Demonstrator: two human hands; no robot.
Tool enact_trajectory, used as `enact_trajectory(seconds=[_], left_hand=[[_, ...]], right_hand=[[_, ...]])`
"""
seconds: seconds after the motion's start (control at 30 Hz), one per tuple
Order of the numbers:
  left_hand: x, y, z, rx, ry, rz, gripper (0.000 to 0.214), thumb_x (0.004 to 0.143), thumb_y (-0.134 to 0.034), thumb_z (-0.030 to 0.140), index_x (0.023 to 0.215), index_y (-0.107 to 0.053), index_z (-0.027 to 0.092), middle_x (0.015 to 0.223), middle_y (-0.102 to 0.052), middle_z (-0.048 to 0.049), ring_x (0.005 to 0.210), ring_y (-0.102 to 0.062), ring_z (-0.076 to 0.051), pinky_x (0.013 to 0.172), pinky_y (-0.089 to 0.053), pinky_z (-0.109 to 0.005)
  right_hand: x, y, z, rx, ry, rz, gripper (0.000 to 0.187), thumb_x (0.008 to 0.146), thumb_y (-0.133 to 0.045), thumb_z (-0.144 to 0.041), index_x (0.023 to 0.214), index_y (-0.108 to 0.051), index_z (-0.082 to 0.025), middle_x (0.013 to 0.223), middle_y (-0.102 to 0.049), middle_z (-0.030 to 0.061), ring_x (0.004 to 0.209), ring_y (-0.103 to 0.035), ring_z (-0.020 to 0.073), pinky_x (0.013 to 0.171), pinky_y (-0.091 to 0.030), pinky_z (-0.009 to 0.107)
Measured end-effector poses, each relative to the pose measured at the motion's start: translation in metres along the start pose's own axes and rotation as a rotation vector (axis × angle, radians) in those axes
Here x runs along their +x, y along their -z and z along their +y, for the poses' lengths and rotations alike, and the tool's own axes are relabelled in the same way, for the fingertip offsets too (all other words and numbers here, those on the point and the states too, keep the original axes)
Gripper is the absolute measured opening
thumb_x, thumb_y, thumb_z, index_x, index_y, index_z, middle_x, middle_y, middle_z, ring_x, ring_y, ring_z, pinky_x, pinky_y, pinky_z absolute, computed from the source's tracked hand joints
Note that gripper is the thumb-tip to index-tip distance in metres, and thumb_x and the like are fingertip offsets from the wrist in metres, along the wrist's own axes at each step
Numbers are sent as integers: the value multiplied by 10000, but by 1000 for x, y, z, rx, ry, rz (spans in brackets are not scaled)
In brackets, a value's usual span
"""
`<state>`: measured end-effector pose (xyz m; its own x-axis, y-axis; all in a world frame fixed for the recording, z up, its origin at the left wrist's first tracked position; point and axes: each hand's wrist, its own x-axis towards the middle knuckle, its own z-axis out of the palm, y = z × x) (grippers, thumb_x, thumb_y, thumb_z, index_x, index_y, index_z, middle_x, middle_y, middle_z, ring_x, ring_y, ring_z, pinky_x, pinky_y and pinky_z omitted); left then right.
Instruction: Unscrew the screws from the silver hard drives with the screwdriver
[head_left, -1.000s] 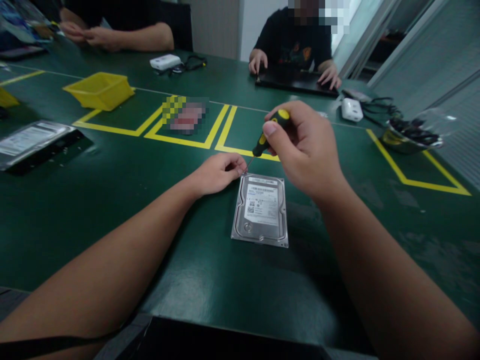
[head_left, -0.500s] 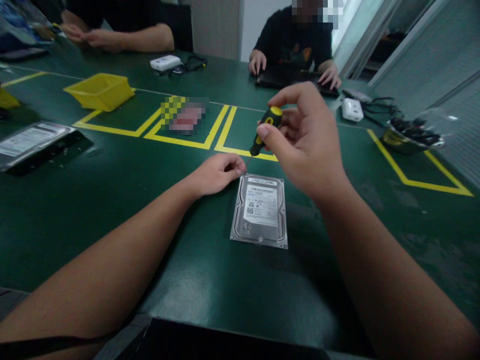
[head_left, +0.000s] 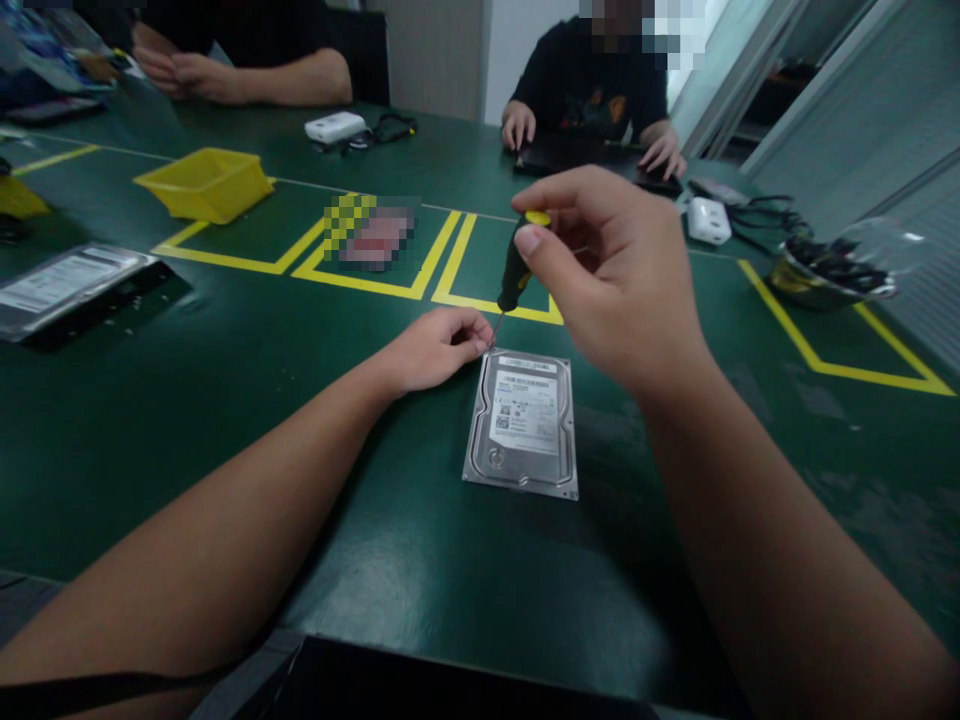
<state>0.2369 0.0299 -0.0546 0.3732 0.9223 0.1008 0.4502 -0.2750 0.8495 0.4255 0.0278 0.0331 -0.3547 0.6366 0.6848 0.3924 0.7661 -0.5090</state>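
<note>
1. Our right grip (head_left: 615, 280) is grasping the black-and-yellow screwdriver (head_left: 514, 268) by its thick rounded handle, the thumb pressing the near side and the index finger curling beside the yellow end cap.
2. The silver rectangular metal hard drive (head_left: 526, 425) with its white printed label is lying flat on the dark green bench (head_left: 360, 580), below the right grip, toward us and to its left.
3. Its long axis is running away from us, so a short edge is facing the grips and its far-left corner is sitting at the screwdriver's lower end.
4. From the right grip, the thin metal shaft (head_left: 500, 322) is slanting down, leftward and slightly toward us, with its tip ending at that corner; the exact contact is too small to make out.
5. Our left grip (head_left: 435, 350) is resting at the same corner, its fingers bending together beside the tip. We cannot tell whether they are pinching anything.
6. The left fingertips are sitting nearer to the drive, while the right grip is reaching it only through the screwdriver.
</note>
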Motion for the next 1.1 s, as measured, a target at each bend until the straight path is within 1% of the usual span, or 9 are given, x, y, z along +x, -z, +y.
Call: enact_trajectory(seconds=[0.13, 0.2, 0.33, 0.43, 0.5, 0.7, 0.9, 0.97, 1.1], left_hand=[[0, 0, 1, -21, 16, -2, 73, 844, -590, 213, 807, -591, 150, 754, -569, -3, 716, -516, -138, 711, -417, -289], [0, 0, 1, -24, 18, -3, 68, 843, -591, 204, 803, -590, 149, 749, -565, -1, 710, -510, -135, 702, -413, -286], [0, 1, 2, -30, 27, -5, 58, 845, -591, 190, 805, -590, 147, 749, -563, 1, 710, -510, -133, 707, -410, -290], [0, 1, 3, -39, 54, -13, 57, 852, -582, 190, 818, -595, 146, 747, -566, 0, 703, -511, -132, 702, -409, -292], [0, 2, 3, -38, 68, -13, 62, 853, -581, 195, 818, -597, 146, 734, -561, 1, 689, -502, -130, 687, -403, -289], [-1, 2, 4, -29, 70, -13, 63, 850, -591, 197, 824, -612, 144, 730, -564, 2, 688, -504, -128, 685, -406, -285], [0, 2, 2, -39, 47, -6, 87, 847, -603, 209, 789, -600, 145, 726, -564, 1, 692, -508, -128, 689, -411, -283], [0, 1, 1, -42, 43, -7, 91, 848, -601, 211, 786, -597, 144, 727, -564, -1, 689, -506, -128, 684, -408, -283], [0, 1, 0, -43, 33, -1, 91, 849, -597, 214, 788, -595, 147, 743, -571, -4, 698, -507, -130, 695, -408, -286]], right_hand=[[3, 4, -5, -27, 32, -51, 277, 889, -549, -98, 1023, -703, -285, 1077, -732, -21, 957, -673, 180, 783, -535, 331], [3, 3, -6, -26, 33, -66, 281, 898, -546, -105, 1049, -702, -284, 1118, -729, -20, 984, -672, 183, 839, -537, 346], [0, 0, -5, 17, -26, -36, 144, 912, -599, -268, 1006, -689, -328, 1102, -707, 4, 884, -681, 203, 748, -569, 366], [0, -2, -2, -20, -45, -2, 86, 900, -611, -295, 929, -680, -338, 990, -711, 12, 849, -674, 221, 687, -553, 381], [1, -2, -1, -17, -19, 19, 109, 897, -605, -256, 927, -680, -329, 962, -722, 5, 868, -677, 224, 712, -547, 386], [6, 0, 1, -13, 13, 8, 259, 862, -594, -118, 985, -697, -321, 1070, -743, -15, 968, -686, 218, 841, -542, 392], [5, 3, -1, -143, 39, -42, 351, 866, -570, -101, 1139, -716, -266, 1057, -739, 18, 858, -665, 212, 837, -526, 420], [5, 3, -2, -157, 55, -45, 355, 878, -566, -132, 1160, -710, -292, 1098, -730, 21, 858, -660, 217, 812, -529, 419], [4, 2, -3, -160, 55, -40, 298, 890, -576, -215, 1106, -699, -379, 1116, -704, 15, 913, -655, 234, 773, -535, 418]])
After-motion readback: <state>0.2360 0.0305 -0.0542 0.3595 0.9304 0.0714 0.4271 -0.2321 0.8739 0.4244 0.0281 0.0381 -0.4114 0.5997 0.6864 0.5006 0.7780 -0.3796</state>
